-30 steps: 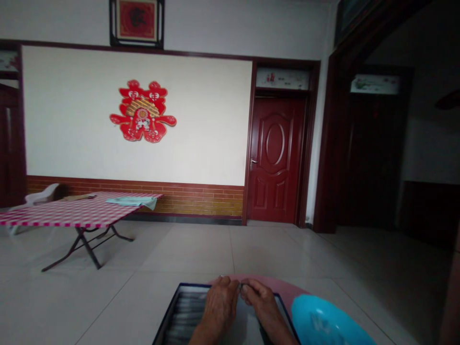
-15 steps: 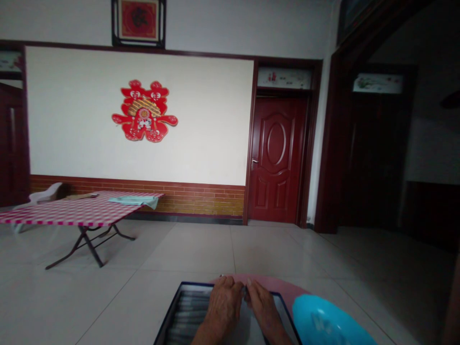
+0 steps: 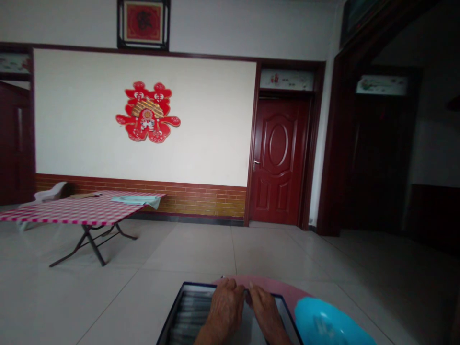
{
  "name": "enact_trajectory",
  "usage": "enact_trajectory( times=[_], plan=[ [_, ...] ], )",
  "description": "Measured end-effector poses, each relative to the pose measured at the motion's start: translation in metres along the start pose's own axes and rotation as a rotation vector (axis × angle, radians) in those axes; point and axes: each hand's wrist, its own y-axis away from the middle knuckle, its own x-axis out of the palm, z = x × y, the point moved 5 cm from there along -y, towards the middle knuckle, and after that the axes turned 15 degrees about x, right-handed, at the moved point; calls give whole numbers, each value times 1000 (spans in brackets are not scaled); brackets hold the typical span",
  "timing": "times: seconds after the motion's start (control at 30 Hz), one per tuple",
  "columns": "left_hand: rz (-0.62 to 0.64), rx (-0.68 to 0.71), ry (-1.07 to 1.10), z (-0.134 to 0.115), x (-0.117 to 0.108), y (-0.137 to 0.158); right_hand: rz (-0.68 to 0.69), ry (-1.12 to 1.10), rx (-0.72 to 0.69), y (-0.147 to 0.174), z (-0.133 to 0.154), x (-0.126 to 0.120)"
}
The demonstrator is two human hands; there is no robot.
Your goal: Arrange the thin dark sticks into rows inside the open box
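Observation:
My left hand [image 3: 225, 306] is over the middle of a shallow tray [image 3: 171, 312] with a dark blue rim, its fingers curled and pressed together. My right hand [image 3: 265, 309] faces it from the right, thumb and fingers pinched. Between the two sets of fingertips a small dark thing [image 3: 246, 294] shows, too small and blurred to name. Several long grey strips [image 3: 190, 311] lie side by side in the tray's left part. To the right, the tray's pale bottom [image 3: 247, 326] shows between my wrists.
The tray rests on a round pink tabletop [image 3: 283, 290]. A bright blue plastic basin [image 3: 327, 321] stands at its right. Further off are a folding table with a checked cloth [image 3: 89, 208], a white chair [image 3: 52, 191] and a closed red door [image 3: 276, 158].
The view has shifted slightly, so the room appears a little further right. My hands stay together over the tray, with only slight finger movement.

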Motion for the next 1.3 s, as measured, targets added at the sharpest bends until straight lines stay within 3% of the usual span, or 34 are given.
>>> enact_trajectory(
  times=[0.2, 0.67, 1.0, 1.3],
  plan=[
    [-7, -26, -25, 5, 2, 1, 102, -2, -33, 2, 5, 6],
    [-83, 30, -20, 5, 7, 5, 72, -22, 17, 0, 0, 6],
    [2, 0, 12, -3, -5, 2, 93, 35, 33, -2, -9, 13],
    [-8, 9, 9, -2, -5, 2, 112, -8, 5, -3, -12, 14]
  ],
)
